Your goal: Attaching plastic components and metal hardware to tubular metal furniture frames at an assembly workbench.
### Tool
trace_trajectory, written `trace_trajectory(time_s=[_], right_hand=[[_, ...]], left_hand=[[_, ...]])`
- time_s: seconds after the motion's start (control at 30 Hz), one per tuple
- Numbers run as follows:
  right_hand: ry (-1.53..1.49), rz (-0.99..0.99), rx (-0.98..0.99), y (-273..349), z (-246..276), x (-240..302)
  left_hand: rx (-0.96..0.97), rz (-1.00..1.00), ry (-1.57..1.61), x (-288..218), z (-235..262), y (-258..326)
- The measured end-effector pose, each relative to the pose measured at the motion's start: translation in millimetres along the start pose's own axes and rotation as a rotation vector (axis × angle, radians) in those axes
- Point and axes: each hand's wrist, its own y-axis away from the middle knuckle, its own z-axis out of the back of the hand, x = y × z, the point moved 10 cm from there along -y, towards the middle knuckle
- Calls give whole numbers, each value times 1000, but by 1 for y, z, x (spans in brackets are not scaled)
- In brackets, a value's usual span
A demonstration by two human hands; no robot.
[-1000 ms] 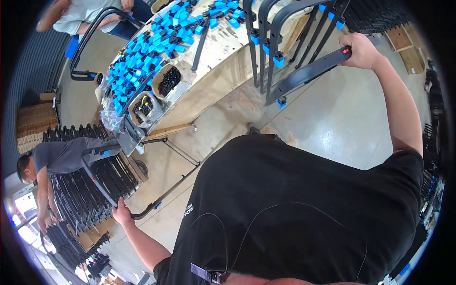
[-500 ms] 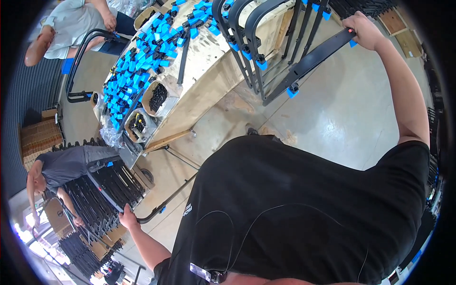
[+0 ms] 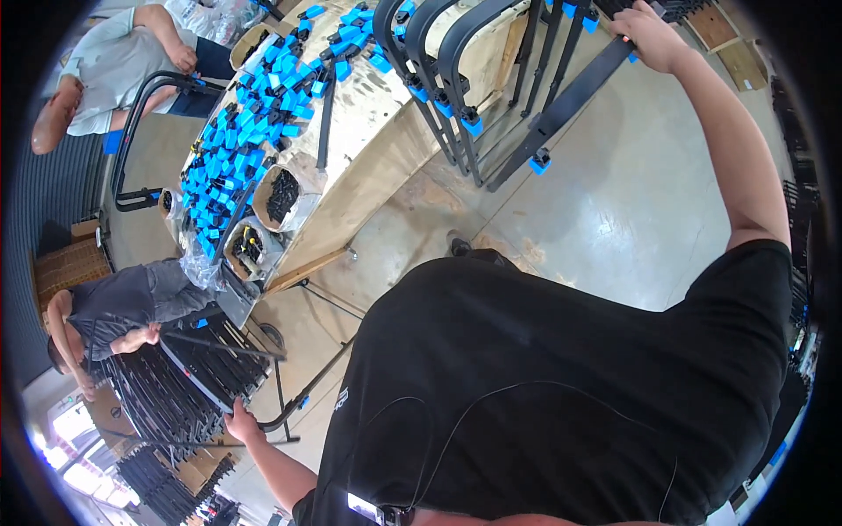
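At the upper right, my right hand [image 3: 651, 39] is closed around the far end of a flat black metal bar [image 3: 574, 105], which has a blue clip on its lower part. Beside that bar stand several black curved metal frames [image 3: 452, 66] with blue pieces on their legs. My left hand [image 3: 244, 422] reaches out at lower left, its fingers wrapped round a bent black tube frame [image 3: 303, 394] that also carries a small blue piece. Its far part runs in front of a stack of black frames and is partly hidden.
A wooden table [image 3: 364, 175] bears a heap of blue and black plastic parts [image 3: 250, 123]. Bags of black hardware [image 3: 282, 195] sit at its edge. A co-worker [image 3: 140, 66] with a curved frame is at upper left; another [image 3: 118, 307] handles a frame beside stacked frames [image 3: 175, 394].
My right hand and its bar have shifted slightly up and left in view. The co-worker at lower left has swung a tube frame rightward, closer to my left hand. Both my hands keep their hold.
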Motion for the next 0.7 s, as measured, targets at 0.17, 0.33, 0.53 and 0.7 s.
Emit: trace_trajectory(time_s=[0.17, 0.33, 0.53, 0.7], right_hand=[[283, -512, 434, -9, -27, -22], [407, -802, 212, -44, 0, -22], [252, -1074, -613, 19, -7, 26], [-401, -1484, -140, 83, -265, 161]], left_hand=[[-35, -12, 97, -16, -11, 12], [54, -9, 112, -11, -13, 10], [146, 52, 235, -8, -16, 13], [336, 187, 453, -4, -19, 16]])
